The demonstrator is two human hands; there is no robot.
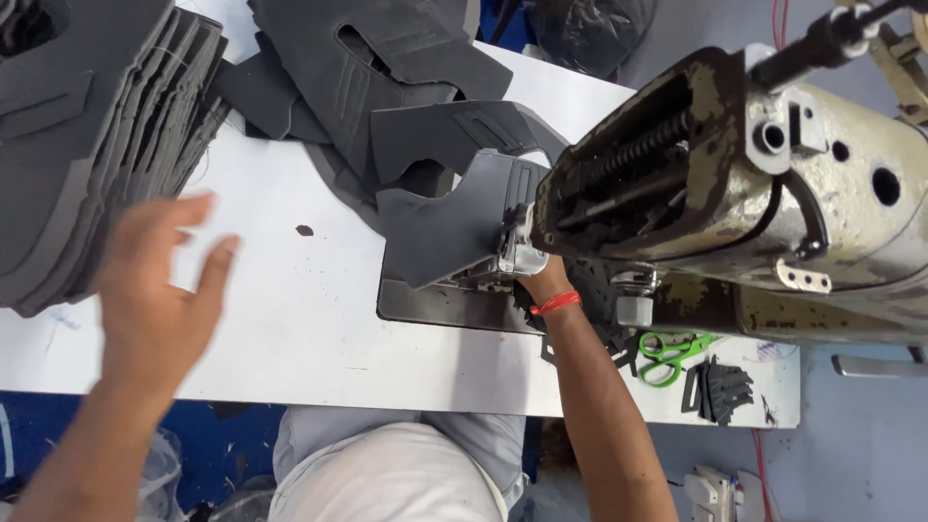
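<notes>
Here, the left hand [155, 290], fingers spread and holding nothing, hovers over the white desk [290, 319] beside the stack of grey cut pieces [87, 126] at 10 o'clock. The right hand [541, 282] (mostly hidden; grip cannot be told) reaches under the sewing machine [754, 184] toward a grey piece [454, 227] at its needle.

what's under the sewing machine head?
Under the sewing machine head: a grey fabric piece on the metal bed plate, and the right hand's wrist. Its fingers and the needle are hidden.

I see no labels, signs or screens from here, only a dark, crumpled plastic bag [590, 29] (contents hidden) at the table's far edge.
</notes>
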